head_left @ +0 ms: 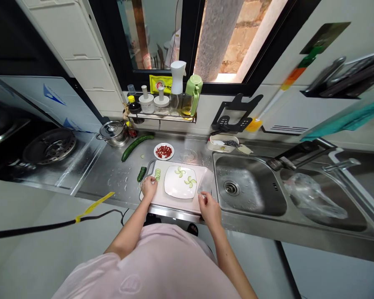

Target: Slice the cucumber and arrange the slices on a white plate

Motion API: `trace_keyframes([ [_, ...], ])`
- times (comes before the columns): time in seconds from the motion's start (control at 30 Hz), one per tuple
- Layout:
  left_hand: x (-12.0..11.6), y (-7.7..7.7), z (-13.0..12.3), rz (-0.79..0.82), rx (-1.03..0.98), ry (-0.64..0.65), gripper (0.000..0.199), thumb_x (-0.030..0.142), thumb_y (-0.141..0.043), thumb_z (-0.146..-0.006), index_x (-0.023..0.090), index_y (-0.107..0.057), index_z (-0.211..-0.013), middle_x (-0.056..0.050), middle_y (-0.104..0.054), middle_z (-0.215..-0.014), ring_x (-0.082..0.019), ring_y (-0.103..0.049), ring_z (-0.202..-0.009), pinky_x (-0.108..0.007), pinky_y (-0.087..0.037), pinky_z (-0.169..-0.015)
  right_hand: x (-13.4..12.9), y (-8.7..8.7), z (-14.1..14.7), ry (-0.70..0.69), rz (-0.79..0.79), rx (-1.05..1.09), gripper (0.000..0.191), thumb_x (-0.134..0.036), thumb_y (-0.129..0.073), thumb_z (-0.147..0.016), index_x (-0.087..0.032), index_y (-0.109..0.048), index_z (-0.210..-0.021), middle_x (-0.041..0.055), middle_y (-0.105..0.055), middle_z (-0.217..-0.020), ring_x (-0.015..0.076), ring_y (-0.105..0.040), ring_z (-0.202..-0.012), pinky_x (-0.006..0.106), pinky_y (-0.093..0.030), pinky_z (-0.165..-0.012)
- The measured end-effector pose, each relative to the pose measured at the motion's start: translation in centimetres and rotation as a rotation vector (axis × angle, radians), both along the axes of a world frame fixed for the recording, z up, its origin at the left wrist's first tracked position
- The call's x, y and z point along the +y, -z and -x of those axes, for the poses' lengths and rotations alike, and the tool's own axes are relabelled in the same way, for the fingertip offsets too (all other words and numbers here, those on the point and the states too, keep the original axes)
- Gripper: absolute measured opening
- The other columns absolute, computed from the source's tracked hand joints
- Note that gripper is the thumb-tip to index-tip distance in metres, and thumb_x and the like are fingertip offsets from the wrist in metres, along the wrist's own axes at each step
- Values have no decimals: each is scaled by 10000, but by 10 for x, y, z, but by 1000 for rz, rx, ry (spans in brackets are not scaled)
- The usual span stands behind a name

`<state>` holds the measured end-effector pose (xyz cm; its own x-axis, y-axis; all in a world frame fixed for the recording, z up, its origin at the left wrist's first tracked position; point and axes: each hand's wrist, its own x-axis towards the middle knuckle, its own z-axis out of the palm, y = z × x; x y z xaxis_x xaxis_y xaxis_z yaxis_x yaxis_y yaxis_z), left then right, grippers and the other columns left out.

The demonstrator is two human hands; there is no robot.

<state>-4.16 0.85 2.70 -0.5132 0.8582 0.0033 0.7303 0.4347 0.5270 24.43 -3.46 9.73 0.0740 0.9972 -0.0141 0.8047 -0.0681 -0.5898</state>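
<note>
A white plate (176,192) rests on a pale cutting board (162,201), with two pinwheels of cucumber slices (190,181) laid on it. Left of the plate, a row of cucumber slices (157,172) lies on the board, and my left hand (149,187) touches its near end with closed fingers. My right hand (209,207), fingers pinched, is at the board's right side beside a translucent sheet or blade (205,181); exactly what it grips is unclear. A cucumber piece (141,174) sits left of the board. Behind the board stands a small plate (156,151) of red chopped pieces (163,152).
A long cucumber (136,146) and a lidded steel pot (114,133) are at the back left. The sink (249,187) adjoins the board's right side. Bottles and jars stand on a wall shelf (174,118) above the counter. A yellow-tagged cable (93,206) crosses at lower left.
</note>
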Motion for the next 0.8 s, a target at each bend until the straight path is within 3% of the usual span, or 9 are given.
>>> trace_keyframes([
  [0.2,1,-2,-2,-103,-181,15,134,264,-563,-725,208,-598,-842,-16,-663,-799,-160,-593,-743,-274,-406,-719,2,7,5,9,31,81,404,-468,-389,-852,-189,-630,-1020,27,-605,-651,186,-562,-632,258,-341,-580],
  [0.4,10,-12,-7,-222,-555,7,237,330,-620,-683,169,-601,-855,-24,-653,-762,-115,-584,-664,-233,-447,-654,14,19,24,-39,39,158,394,-461,-410,-839,-176,-633,-996,8,-568,-618,177,-549,-622,255,-349,-597],
  [0.6,13,-44,-27,-321,-915,75,297,324,-700,-627,146,-607,-845,-41,-658,-788,-118,-611,-711,-253,-478,-711,31,16,45,-97,12,260,348,-438,-431,-836,-181,-634,-952,-12,-554,-619,147,-531,-606,228,-349,-589],
  [0.8,11,-76,-38,-300,-1001,156,310,334,-717,-641,146,-623,-869,-50,-666,-852,-132,-620,-778,-274,-487,-761,44,-3,58,-177,2,346,342,-439,-449,-837,-179,-628,-968,-18,-556,-643,135,-528,-624,225,-377,-613],
])
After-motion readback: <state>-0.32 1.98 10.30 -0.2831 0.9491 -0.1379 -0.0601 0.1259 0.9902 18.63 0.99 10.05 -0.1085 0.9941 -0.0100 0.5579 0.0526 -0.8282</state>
